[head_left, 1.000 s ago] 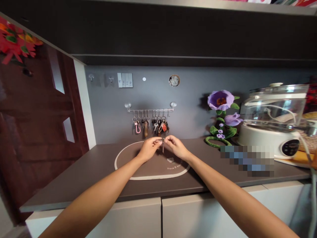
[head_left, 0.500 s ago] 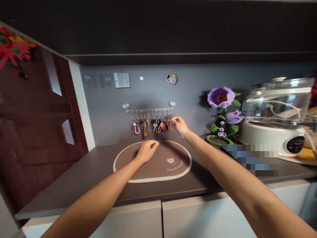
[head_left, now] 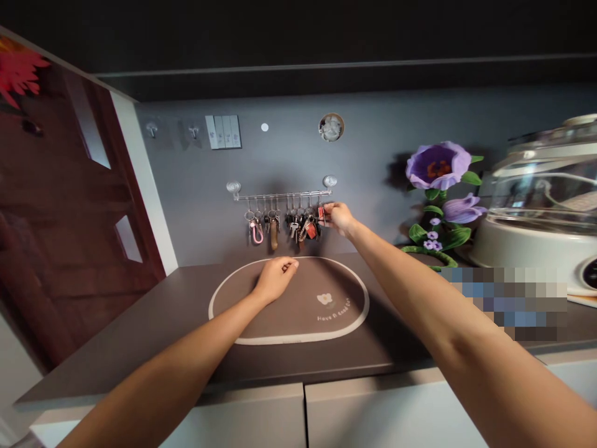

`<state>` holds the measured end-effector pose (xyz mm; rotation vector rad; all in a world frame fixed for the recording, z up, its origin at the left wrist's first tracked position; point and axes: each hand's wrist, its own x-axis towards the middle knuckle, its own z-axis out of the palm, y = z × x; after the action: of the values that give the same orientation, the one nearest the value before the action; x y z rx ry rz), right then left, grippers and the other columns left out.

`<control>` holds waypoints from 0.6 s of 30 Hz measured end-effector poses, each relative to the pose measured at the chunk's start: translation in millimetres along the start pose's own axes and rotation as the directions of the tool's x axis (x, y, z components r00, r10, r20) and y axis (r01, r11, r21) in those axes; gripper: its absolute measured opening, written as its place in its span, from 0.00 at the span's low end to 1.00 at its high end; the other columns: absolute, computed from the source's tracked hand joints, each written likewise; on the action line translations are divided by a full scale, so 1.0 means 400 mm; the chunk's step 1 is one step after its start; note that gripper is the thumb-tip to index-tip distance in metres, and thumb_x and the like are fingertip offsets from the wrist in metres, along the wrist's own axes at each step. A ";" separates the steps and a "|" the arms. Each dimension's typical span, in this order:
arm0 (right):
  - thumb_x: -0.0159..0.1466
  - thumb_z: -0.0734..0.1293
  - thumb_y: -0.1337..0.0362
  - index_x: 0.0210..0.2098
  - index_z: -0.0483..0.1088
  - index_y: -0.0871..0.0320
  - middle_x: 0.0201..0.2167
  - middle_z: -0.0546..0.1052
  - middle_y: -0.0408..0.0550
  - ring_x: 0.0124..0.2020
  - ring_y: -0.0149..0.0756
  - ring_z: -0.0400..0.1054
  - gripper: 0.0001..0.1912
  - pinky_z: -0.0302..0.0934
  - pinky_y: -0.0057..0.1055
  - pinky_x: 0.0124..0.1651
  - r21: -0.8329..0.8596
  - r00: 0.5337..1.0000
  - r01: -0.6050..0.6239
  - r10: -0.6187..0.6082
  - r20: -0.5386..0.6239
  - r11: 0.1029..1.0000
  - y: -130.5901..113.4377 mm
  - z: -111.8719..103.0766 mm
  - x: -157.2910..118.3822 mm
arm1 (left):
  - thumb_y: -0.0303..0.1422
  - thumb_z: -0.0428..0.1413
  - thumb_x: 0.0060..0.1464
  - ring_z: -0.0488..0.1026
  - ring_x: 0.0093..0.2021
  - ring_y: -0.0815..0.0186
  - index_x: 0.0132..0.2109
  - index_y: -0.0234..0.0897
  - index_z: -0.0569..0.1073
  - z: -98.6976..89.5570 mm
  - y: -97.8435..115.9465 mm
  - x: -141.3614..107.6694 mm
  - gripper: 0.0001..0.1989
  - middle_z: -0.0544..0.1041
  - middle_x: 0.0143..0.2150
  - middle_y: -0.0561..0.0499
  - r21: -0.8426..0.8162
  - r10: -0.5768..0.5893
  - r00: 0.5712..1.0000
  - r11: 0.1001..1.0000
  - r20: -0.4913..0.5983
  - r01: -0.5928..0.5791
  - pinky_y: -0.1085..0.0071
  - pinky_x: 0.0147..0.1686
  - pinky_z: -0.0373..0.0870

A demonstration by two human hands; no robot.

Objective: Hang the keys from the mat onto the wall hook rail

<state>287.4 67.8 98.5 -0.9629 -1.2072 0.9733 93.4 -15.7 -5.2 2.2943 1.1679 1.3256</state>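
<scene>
Several key bunches (head_left: 273,235) hang from a clear rail (head_left: 284,196) on the grey wall, one with a pink loop (head_left: 256,233) at the left. At the rail's right end, my right hand (head_left: 339,218) pinches a small key set with a red part (head_left: 321,212), close under the last hook. My left hand (head_left: 277,279) is closed above the brown oval mat (head_left: 289,320), fingers curled; what they hold, if anything, is hidden.
Purple artificial flowers (head_left: 438,167) stand right of my right hand, with a white appliance with a clear cover (head_left: 536,249) beyond. A dark shelf (head_left: 298,50) overhangs the counter (head_left: 153,323). A dark red door (head_left: 60,205) is at the left.
The view has shifted closer and slightly left. My right hand has lifted a little nearer the rail, and a red part now shows at its fingertips. My left hand stays over the mat.
</scene>
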 end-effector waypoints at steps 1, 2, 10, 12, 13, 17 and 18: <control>0.58 0.55 0.73 0.24 0.60 0.60 0.19 0.67 0.42 0.20 0.24 0.63 0.08 0.64 0.30 0.31 0.013 1.000 -0.007 0.007 0.002 1.000 0.006 -0.002 0.003 | 0.36 0.47 0.52 0.68 0.25 0.70 0.29 0.34 0.72 -0.001 0.000 0.000 0.13 0.74 0.25 0.51 -0.002 -0.007 1.000 1.000 0.001 0.007 0.75 0.27 0.62; 0.58 0.55 0.73 0.24 0.60 0.60 0.18 0.67 0.42 0.19 0.24 0.62 0.08 0.64 0.30 0.31 0.026 1.000 -0.013 0.012 0.007 1.000 0.012 -0.005 0.005 | 0.36 0.47 0.52 0.67 0.24 0.70 0.29 0.34 0.72 -0.001 -0.001 0.001 0.13 0.73 0.25 0.51 -0.005 -0.014 1.000 1.000 0.001 0.014 0.75 0.27 0.62; 0.55 0.57 0.72 0.25 0.60 0.59 0.18 0.66 0.39 0.19 0.23 0.61 0.05 0.60 0.24 0.27 0.072 0.998 0.015 -0.010 -0.065 0.997 0.072 -0.008 0.013 | 0.36 0.47 0.51 0.66 0.24 0.71 0.28 0.33 0.71 -0.002 0.000 0.001 0.13 0.72 0.24 0.52 -0.034 -0.067 0.998 0.997 0.010 0.067 0.75 0.27 0.61; 0.55 0.57 0.71 0.24 0.60 0.59 0.17 0.64 0.39 0.19 0.22 0.59 0.05 0.58 0.22 0.26 0.061 0.996 0.062 -0.058 -0.068 0.996 0.084 -0.006 0.016 | 0.36 0.47 0.51 0.66 0.23 0.71 0.28 0.33 0.71 -0.002 -0.004 0.003 0.12 0.72 0.23 0.52 -0.037 -0.074 0.997 0.997 0.010 0.074 0.75 0.27 0.61; 0.55 0.57 0.71 0.23 0.60 0.60 0.16 0.64 0.39 0.18 0.22 0.58 0.05 0.56 0.21 0.25 0.039 0.994 0.085 -0.082 -0.073 0.996 0.090 -0.006 0.018 | 0.35 0.47 0.51 0.66 0.24 0.71 0.28 0.33 0.71 -0.001 -0.007 0.004 0.12 0.72 0.24 0.52 -0.039 -0.076 0.997 0.996 0.011 0.076 0.75 0.27 0.61; 0.53 0.57 0.71 0.24 0.63 0.60 0.22 0.67 0.42 0.23 0.25 0.59 0.04 0.58 0.24 0.30 -0.137 0.975 0.105 -0.130 -0.183 0.985 0.103 -0.010 0.013 | 0.35 0.48 0.51 0.66 0.25 0.71 0.31 0.33 0.72 0.000 -0.019 0.008 0.11 0.72 0.26 0.51 -0.076 -0.101 0.995 0.992 0.017 0.102 0.74 0.28 0.62; 0.52 0.58 0.71 0.26 0.64 0.60 0.25 0.68 0.43 0.25 0.26 0.61 0.05 0.58 0.25 0.34 -0.191 0.960 0.093 -0.139 -0.243 0.977 0.103 -0.012 0.006 | 0.35 0.49 0.50 0.66 0.26 0.71 0.34 0.33 0.72 -0.001 -0.022 0.008 0.11 0.72 0.27 0.51 -0.093 -0.114 0.993 0.989 0.023 0.116 0.74 0.29 0.62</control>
<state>288.9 81.9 59.3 -1.1084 -1.1311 0.6333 89.4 -7.6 -8.1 2.1345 1.1862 1.2878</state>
